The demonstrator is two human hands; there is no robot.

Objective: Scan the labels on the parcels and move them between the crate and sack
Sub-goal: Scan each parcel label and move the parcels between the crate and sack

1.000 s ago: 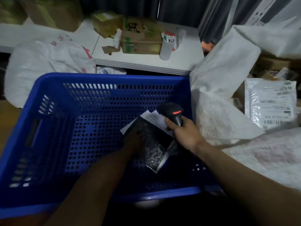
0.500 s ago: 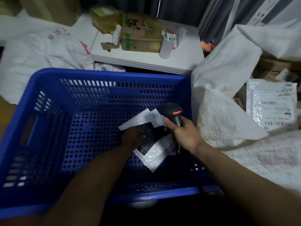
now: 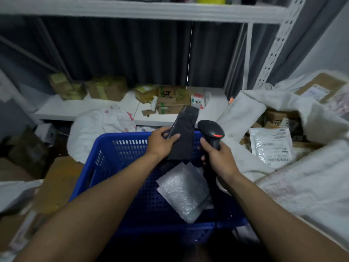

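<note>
In the perforated blue crate (image 3: 117, 161) a crinkled silvery mailer (image 3: 184, 188) lies slack. Above it your left hand (image 3: 160, 143) pinches the flat, matte black parcel (image 3: 184, 135); tilt it until its label faces the scanner (image 3: 211, 130), whose handle your right hand (image 3: 219, 159) grips. Beyond, the coarse white sack (image 3: 243, 108) gapes open.
</note>
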